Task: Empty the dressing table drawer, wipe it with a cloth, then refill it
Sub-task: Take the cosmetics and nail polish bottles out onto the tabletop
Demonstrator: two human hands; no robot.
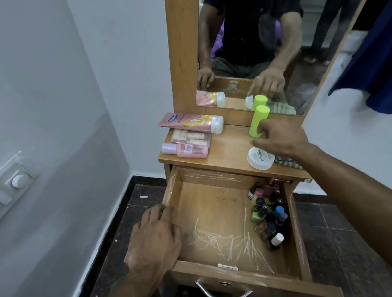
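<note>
The round white tub (261, 158) on the wooden dressing table top (228, 151) has "NAIL POLISH" printed on its lid. The other words on the lid are too small to read. The long pink tube with a white cap (192, 121) has a blue logo and gold letters, but they cannot be read. The small pink bottle with a pale cap (186, 150) has a label that is too blurry to read. Both lie flat with their long sides going left to right, the tube's cap to the right and the bottle's cap to the left. A clear packet of little pale tubes (191, 137) lies between them.

The bright green plastic bottle (258, 121) stands upright near the mirror (261, 26).

The wooden drawer (215, 223) is pulled out toward the person. Its long side runs from the table to the person. Many small nail polish bottles (269, 213) stand bunched along its right wall. White scratch marks cover the bare floor of the drawer.

The left hand (155, 242) rests on the drawer's left wall with its fingers curled over the edge. The right hand (282, 140) reaches over the table top with fingers spread and relaxed, touching the green bottle. Under it lies a checked green cloth (289, 162), just beside the white tub.
</note>
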